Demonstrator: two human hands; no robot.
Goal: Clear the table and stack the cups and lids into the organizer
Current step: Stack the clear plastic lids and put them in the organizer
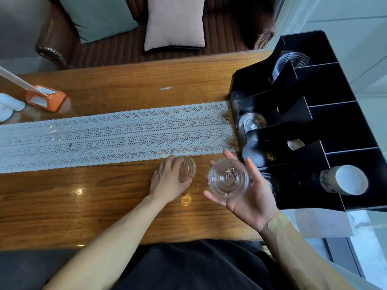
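Observation:
My right hand (249,197) holds a stack of clear plastic lids (228,178) above the table's near right part, palm up, fingers curled around the rim. My left hand (167,183) rests on the wooden table (104,195) and grips a single clear lid (187,168) at its fingertips, just below the lace runner. The black organizer (326,122) stands at the right. Its slots hold clear lids (252,120), a row of clear cups (291,61) at the back and a white paper cup (345,180) lying on its side in the near slot.
A white lace runner (115,135) crosses the table from left to right. An orange box (45,97) and a white object (10,107) sit at the far left. Behind the table is a brown sofa with cushions (174,21). A glass wall runs along the right.

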